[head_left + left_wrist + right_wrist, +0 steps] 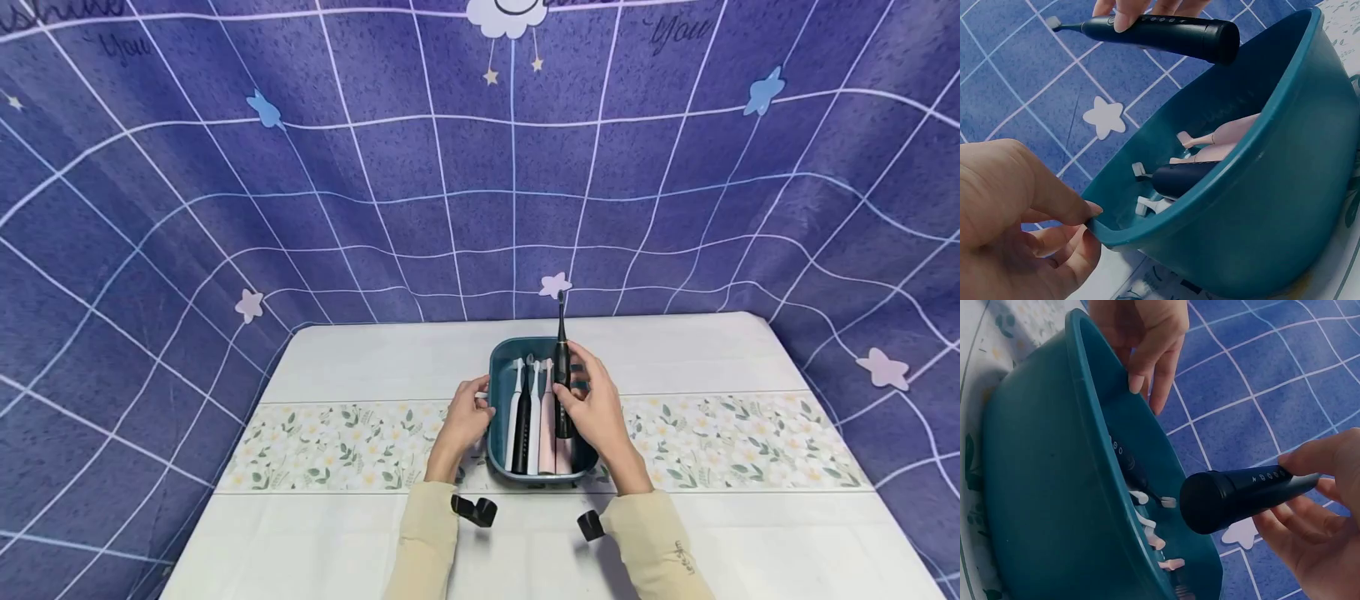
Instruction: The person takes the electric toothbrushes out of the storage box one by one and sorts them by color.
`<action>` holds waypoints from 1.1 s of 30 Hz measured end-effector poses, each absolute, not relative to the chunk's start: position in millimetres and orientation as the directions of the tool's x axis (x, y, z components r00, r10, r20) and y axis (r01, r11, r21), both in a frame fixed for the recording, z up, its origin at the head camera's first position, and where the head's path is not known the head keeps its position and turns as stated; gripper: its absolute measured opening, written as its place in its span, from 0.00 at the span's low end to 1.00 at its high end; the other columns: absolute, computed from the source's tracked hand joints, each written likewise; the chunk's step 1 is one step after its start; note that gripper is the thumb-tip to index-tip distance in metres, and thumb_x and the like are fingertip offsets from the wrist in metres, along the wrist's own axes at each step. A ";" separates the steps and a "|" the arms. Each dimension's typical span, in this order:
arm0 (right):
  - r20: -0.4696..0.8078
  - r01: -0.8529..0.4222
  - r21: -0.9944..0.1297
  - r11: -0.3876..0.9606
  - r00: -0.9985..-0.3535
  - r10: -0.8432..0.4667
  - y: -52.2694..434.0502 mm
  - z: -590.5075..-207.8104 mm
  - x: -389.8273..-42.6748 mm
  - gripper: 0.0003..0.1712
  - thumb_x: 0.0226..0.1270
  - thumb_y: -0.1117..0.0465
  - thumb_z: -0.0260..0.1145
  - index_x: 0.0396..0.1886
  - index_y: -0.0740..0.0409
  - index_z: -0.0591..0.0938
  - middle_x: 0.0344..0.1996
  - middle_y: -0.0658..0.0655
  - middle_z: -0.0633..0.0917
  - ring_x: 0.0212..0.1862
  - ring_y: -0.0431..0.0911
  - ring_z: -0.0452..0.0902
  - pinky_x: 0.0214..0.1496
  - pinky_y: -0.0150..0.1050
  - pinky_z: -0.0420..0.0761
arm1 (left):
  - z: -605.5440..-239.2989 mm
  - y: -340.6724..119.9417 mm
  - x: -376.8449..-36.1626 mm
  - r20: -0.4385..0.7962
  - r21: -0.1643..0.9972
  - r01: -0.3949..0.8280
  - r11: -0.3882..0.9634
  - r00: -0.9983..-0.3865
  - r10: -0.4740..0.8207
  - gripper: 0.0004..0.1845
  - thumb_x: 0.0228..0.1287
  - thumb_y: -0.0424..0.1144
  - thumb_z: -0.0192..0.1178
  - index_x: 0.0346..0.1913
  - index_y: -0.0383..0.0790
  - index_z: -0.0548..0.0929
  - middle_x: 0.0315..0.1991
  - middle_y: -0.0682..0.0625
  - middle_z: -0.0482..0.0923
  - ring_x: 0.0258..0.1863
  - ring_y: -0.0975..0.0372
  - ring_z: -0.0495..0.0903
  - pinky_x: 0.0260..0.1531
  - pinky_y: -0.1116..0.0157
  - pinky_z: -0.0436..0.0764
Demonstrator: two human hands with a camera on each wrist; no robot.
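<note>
— Toothbrush first, the black electric toothbrush (pixel 562 379): where have you got it?

— Pinched in my right hand (pixel 592 408); thumb (pixel 1319 456) on the button side of the handle, the other fingers curled under it; it stands nearly upright over the right part of the teal basin (pixel 498 367), head up, its butt end down among the others; in the right wrist view the round butt end points at the camera, clear of the basin's rim.

— And the other grip?

— My left hand (pixel 467 417) pinches the basin's left rim; thumb (pixel 1054 194) over the edge, fingers curled beneath it on the outside wall.

— What lies in the basin?

— Four brushes side by side, heads pointing away from me: a white toothbrush (pixel 513 417) nearest my left hand, a second black toothbrush (pixel 523 425), another white one (pixel 535 421), then a pink toothbrush (pixel 547 425) just beside the one I hold.

— And round about?

— The basin sits on the desk (pixel 375 533), across a floral band (pixel 337 446); behind the desk hangs a purple backdrop (pixel 300 183) with a white grid and stars; cream sleeves (pixel 423 542) cover both my forearms.
</note>
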State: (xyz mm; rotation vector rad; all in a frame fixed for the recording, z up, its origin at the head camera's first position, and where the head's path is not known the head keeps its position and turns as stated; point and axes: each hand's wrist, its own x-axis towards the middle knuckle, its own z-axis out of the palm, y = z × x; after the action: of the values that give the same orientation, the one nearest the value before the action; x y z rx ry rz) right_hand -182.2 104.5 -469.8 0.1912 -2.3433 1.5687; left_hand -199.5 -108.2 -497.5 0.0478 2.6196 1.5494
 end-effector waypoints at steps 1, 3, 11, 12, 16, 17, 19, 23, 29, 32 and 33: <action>0.335 -0.284 -0.875 0.391 -0.940 0.069 105.3 -469.8 -182.5 0.39 0.58 0.69 0.68 0.69 0.49 0.67 0.53 0.60 0.76 0.48 0.53 0.78 0.44 0.46 0.81 | -497.5 -108.1 -199.8 -0.063 0.875 -0.018 0.483 -0.995 0.075 0.31 0.61 0.24 0.55 0.69 0.33 0.66 0.54 0.40 0.68 0.38 0.59 0.70 0.35 0.64 0.71; 0.343 -0.287 -0.871 0.399 -0.936 0.077 107.2 -469.6 -183.0 0.39 0.58 0.69 0.68 0.70 0.49 0.67 0.53 0.60 0.76 0.48 0.53 0.78 0.43 0.44 0.81 | -497.8 -107.6 -200.8 -0.054 0.873 -0.014 0.487 -0.996 0.068 0.30 0.60 0.23 0.55 0.68 0.33 0.66 0.53 0.40 0.68 0.37 0.60 0.69 0.35 0.65 0.71; 0.341 -0.273 -0.879 0.391 -0.933 0.117 115.3 -471.0 -187.3 0.40 0.58 0.71 0.67 0.70 0.47 0.66 0.54 0.59 0.75 0.50 0.54 0.78 0.44 0.48 0.81 | -496.7 -107.2 -199.2 -0.052 0.870 -0.015 0.493 -0.997 0.062 0.30 0.60 0.24 0.55 0.68 0.34 0.67 0.52 0.42 0.69 0.36 0.61 0.69 0.35 0.64 0.70; 0.347 -0.276 -0.879 0.389 -0.930 0.125 116.4 -471.3 -187.9 0.40 0.58 0.71 0.67 0.70 0.48 0.67 0.55 0.60 0.75 0.50 0.54 0.78 0.44 0.48 0.81 | -496.7 -107.2 -199.0 -0.056 0.869 -0.018 0.494 -0.996 0.062 0.30 0.61 0.24 0.55 0.68 0.34 0.67 0.52 0.42 0.68 0.36 0.61 0.69 0.35 0.64 0.70; 0.370 -0.289 -0.878 0.381 -0.916 0.158 120.2 -471.3 -189.2 0.40 0.57 0.71 0.67 0.70 0.50 0.67 0.55 0.61 0.75 0.49 0.54 0.78 0.43 0.46 0.81 | -496.9 -107.0 -199.2 -0.068 0.872 -0.029 0.488 -0.996 0.064 0.30 0.62 0.24 0.54 0.69 0.35 0.66 0.53 0.42 0.68 0.36 0.61 0.68 0.35 0.64 0.70; 0.375 -0.291 -0.877 0.383 -0.912 0.165 121.6 -471.7 -189.8 0.40 0.57 0.72 0.67 0.70 0.50 0.68 0.55 0.61 0.75 0.49 0.55 0.78 0.43 0.44 0.82 | -497.0 -107.1 -199.3 -0.068 0.873 -0.027 0.487 -0.996 0.066 0.30 0.62 0.24 0.54 0.69 0.35 0.66 0.53 0.42 0.68 0.36 0.61 0.68 0.35 0.64 0.70; 0.375 -0.286 -0.878 0.383 -0.909 0.181 123.9 -472.0 -191.2 0.39 0.57 0.72 0.67 0.69 0.49 0.68 0.56 0.60 0.75 0.49 0.54 0.78 0.43 0.38 0.81 | -497.3 -107.3 -199.7 -0.070 0.876 -0.028 0.481 -0.995 0.071 0.30 0.62 0.24 0.54 0.69 0.35 0.66 0.54 0.41 0.68 0.36 0.60 0.68 0.35 0.63 0.70; 0.373 -0.275 -0.881 0.385 -0.904 0.207 129.0 -472.2 -193.5 0.39 0.57 0.71 0.66 0.69 0.47 0.68 0.56 0.59 0.75 0.48 0.51 0.78 0.41 0.25 0.77 | -497.0 -108.2 -198.8 -0.074 0.883 -0.026 0.469 -0.994 0.084 0.30 0.63 0.24 0.54 0.69 0.35 0.65 0.55 0.38 0.67 0.36 0.60 0.68 0.35 0.63 0.69; 0.383 -0.274 -0.882 0.384 -0.892 0.242 136.0 -471.9 -196.8 0.39 0.57 0.71 0.66 0.68 0.46 0.69 0.55 0.59 0.76 0.48 0.51 0.78 0.40 0.20 0.74 | -496.3 -108.3 -197.3 -0.072 0.881 -0.024 0.473 -0.994 0.085 0.30 0.63 0.25 0.54 0.69 0.35 0.65 0.55 0.39 0.67 0.36 0.60 0.68 0.35 0.63 0.69; 0.382 -0.276 -0.886 0.372 -0.890 0.250 139.2 -472.0 -198.6 0.39 0.58 0.72 0.66 0.69 0.46 0.68 0.56 0.59 0.75 0.49 0.52 0.77 0.41 0.19 0.74 | -496.7 -108.1 -197.4 -0.068 0.877 -0.021 0.480 -0.994 0.082 0.30 0.62 0.25 0.54 0.69 0.35 0.65 0.54 0.40 0.68 0.36 0.60 0.68 0.34 0.63 0.70; 0.382 -0.279 -0.889 0.363 -0.889 0.253 140.2 -471.6 -199.1 0.39 0.58 0.72 0.65 0.69 0.46 0.68 0.56 0.59 0.75 0.49 0.52 0.77 0.41 0.19 0.74 | -496.9 -108.0 -197.5 -0.067 0.876 -0.020 0.482 -0.994 0.081 0.30 0.62 0.25 0.54 0.69 0.35 0.65 0.54 0.41 0.68 0.36 0.60 0.68 0.34 0.64 0.70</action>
State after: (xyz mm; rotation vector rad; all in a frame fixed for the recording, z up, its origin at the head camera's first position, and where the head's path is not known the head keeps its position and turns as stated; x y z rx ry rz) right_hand -199.1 140.2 -471.6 0.0223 -2.1708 1.5475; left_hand -197.5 -108.0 -496.9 0.0538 2.6176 1.5500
